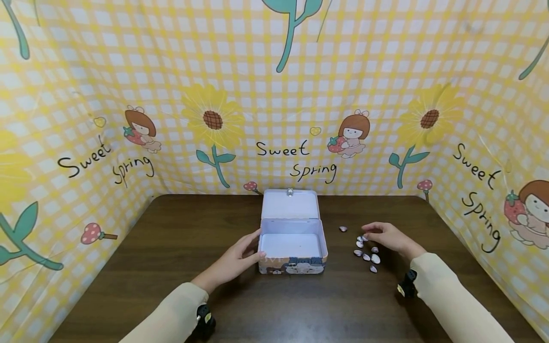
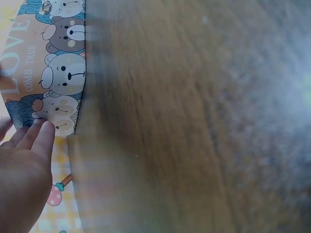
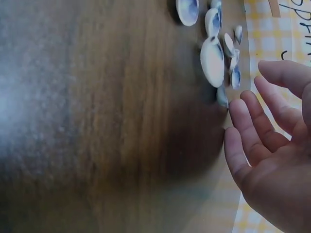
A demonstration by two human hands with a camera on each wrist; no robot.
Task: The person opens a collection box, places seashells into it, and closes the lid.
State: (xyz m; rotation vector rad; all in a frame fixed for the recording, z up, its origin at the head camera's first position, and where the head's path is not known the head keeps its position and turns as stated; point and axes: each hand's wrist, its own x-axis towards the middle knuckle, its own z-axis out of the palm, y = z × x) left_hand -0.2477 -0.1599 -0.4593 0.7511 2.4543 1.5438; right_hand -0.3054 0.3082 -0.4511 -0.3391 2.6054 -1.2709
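A rectangular tin box [image 1: 317, 268] with a bear-printed outside and a white inside stands on the table, its lid [image 1: 290, 206] tipped back open. Nothing lies on the part of its floor that shows. My left hand [image 1: 233, 262] rests at the box's left side, thumb at the front corner and fingers along the wall. Right of the box lie several small white and purple seashells [image 1: 375, 258]. Over the farther ones hovers my right hand [image 1: 392, 238], its fingers loosely bent; the right wrist view shows no shell between the fingers. One shell [image 1: 343, 229] lies apart, closer to the box.
The dark wooden table [image 1: 193, 224] ends at a yellow checked cloth [image 1: 266, 105] hanging behind and along both sides. A small metal clasp [image 1: 290, 192] sits on the raised lid's top edge. Each sleeved wrist carries a black camera [image 1: 407, 284].
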